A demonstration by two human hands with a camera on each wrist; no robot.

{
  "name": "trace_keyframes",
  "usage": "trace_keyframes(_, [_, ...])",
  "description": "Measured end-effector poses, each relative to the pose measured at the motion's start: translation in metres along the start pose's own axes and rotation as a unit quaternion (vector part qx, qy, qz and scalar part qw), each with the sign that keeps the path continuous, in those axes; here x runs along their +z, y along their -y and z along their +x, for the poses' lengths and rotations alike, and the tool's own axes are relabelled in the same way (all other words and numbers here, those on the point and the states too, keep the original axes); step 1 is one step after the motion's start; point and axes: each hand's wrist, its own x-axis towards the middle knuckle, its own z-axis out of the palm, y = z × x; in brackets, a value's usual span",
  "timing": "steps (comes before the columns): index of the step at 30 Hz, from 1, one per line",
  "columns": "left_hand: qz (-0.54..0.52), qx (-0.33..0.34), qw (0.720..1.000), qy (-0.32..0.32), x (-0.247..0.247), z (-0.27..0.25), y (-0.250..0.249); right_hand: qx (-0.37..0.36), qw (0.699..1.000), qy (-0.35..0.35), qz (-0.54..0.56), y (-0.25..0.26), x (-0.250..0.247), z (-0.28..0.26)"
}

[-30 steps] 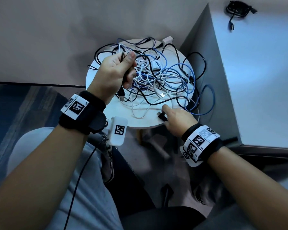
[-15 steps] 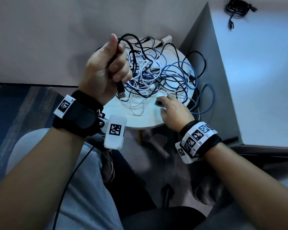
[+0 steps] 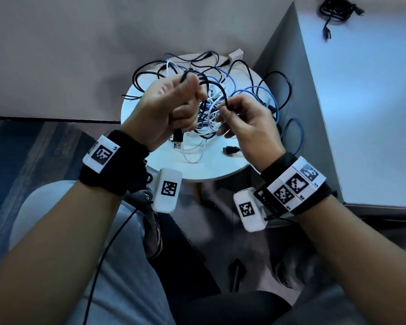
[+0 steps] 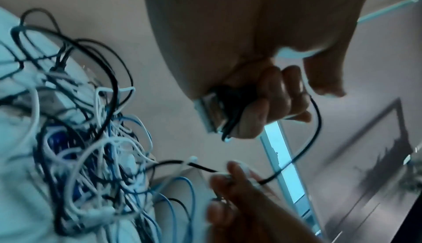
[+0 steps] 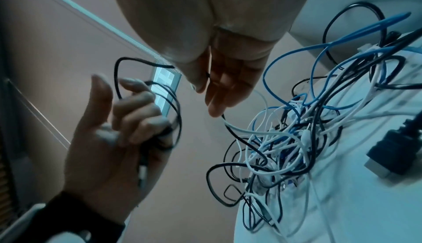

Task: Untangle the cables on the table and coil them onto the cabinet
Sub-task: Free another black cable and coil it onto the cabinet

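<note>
1. Our left hand (image 3: 171,109) is closed around a few loops of the black USB cable (image 3: 217,89), its plug (image 3: 178,138) hanging below the fist.
2. Our right hand (image 3: 246,123) pinches the same cable a short way along.
3. The rest trails into the tangle (image 3: 211,113) on the round table (image 3: 220,165), beside the cabinet (image 3: 361,102).
4. The cable looks light, limp and snag-prone; we judge it best gripped near the tangle and fed out gently.

Cables (image 3: 211,109): smooth plastic sheathing in black, white and blue, slight sheen. USB plug (image 3: 178,144): bright metal shell, matt black plastic body. Surface (image 3: 211,167): smooth white, satin finish. Cabinet (image 3: 366,113): smooth, matt, pale. Wristbands (image 3: 113,170): black cloth.
</note>
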Motion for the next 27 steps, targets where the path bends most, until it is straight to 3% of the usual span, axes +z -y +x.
trace_keyframes(2, [0.095, 0.007, 0.995, -0.043, -0.003, 0.002, 0.003, -0.024, 0.999, -0.015, 0.044, 0.009, -0.005, 0.001])
trace_keyframes(6, [0.3, 0.001, 0.948, -0.108, -0.005, 0.006, 0.017, -0.151, 0.988, -0.007, 0.042, 0.038, -0.013, -0.002])
trace_keyframes(11, [0.366, 0.061, 0.918, -0.14, 0.005, 0.007, 0.025, -0.235, 0.97, 0.06, -0.011, 0.053, -0.011, -0.011])
trace_keyframes(13, [0.352, 0.077, 0.919, -0.162, 0.004, 0.009, 0.024, -0.21, 0.976, 0.054, 0.039, 0.053, -0.008, -0.014])
trace_keyframes(16, [0.243, 0.073, 0.956, -0.151, 0.004, 0.01, 0.017, -0.096, 0.989, -0.015, 0.11, 0.042, -0.003, -0.01])
trace_keyframes(19, [0.153, 0.058, 0.983, -0.087, 0.01, 0.008, 0.009, -0.005, 1.0, 0.03, 0.002, 0.019, 0.004, -0.01])
trace_keyframes(22, [0.141, 0.054, 0.988, -0.019, 0.023, 0.003, 0.005, -0.015, 0.993, 0.088, -0.073, 0.006, 0.013, -0.013])
trace_keyframes(25, [0.165, 0.077, 0.983, 0.025, 0.034, -0.001, 0.005, -0.009, 0.995, 0.067, -0.071, 0.004, 0.012, -0.011])
trace_keyframes(27, [0.163, 0.076, 0.984, 0.012, 0.036, -0.002, 0.005, -0.008, 0.997, 0.04, -0.058, 0.004, 0.005, -0.007])
